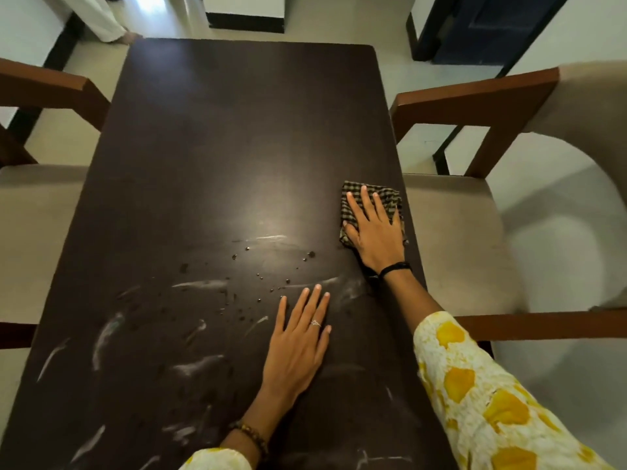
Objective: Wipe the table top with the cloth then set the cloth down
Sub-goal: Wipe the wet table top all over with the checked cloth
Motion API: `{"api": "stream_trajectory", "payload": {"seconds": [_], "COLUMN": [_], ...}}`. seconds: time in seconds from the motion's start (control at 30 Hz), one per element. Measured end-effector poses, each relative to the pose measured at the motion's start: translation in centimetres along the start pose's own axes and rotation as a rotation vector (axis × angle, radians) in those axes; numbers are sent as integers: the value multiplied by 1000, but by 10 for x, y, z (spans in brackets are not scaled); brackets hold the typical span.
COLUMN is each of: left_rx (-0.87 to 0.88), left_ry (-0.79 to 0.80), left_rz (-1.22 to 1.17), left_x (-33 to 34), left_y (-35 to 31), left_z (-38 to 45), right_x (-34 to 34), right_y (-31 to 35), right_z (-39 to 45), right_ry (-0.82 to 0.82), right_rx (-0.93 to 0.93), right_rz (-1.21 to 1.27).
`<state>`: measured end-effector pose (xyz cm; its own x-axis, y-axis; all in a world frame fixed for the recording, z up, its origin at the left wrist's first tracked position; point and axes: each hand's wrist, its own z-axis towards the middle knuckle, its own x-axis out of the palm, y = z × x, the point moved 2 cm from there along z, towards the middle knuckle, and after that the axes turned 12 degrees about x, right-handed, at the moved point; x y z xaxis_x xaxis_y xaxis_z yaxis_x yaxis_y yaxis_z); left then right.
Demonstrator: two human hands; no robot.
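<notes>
A: Head view, cloth first. Checked cloth (368, 198), dark and pale squares, bunched flat on the bench (237, 147) close to its right edge, about halfway along.

B: Hands?

A: Right hand (373, 232) lies palm-down on the cloth, fingers spread and pressing it to the surface; not curled round it. Black band at that wrist. Left hand (298, 347) flat on bare bench nearer the person, fingers extended, holding nothing. Ring (315, 323) on one finger, beaded bracelet (251, 432) at the wrist.

B: Surface?

A: Dark brown top. Water droplets (271, 266) scattered mid-bench between the two hands and to the left; pale smear streaks (105, 337) across the near half. Far half looks dry and plain.

B: Surroundings?

A: Sleeves white with yellow blotches (492, 401). Wooden-armed chair with beige cushion (458, 249) just beside the right edge, another (34, 215) on the left. Pale floor beyond.
</notes>
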<state>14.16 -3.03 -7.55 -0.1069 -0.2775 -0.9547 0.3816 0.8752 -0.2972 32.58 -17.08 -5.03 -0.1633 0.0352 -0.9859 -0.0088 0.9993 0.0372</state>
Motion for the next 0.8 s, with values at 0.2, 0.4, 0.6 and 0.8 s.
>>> {"api": "stream_trajectory", "payload": {"seconds": [0.2, 0.4, 0.6, 0.8], "left_rx": [3, -7, -2, -17], "left_ry": [6, 47, 51, 12], "left_rz": [25, 45, 18, -52], "left_x": [1, 0, -1, -4], "left_y": [-1, -1, 0, 4], "left_z": [0, 0, -2, -4], "right_x": [2, 10, 22, 15], "right_y": [-26, -44, -44, -34], "right_z": [-4, -52, -114, -64], "right_ry": [-5, 13, 5, -16], "right_rx": [32, 59, 102, 161], "right_rz": [-3, 19, 20, 28]}}
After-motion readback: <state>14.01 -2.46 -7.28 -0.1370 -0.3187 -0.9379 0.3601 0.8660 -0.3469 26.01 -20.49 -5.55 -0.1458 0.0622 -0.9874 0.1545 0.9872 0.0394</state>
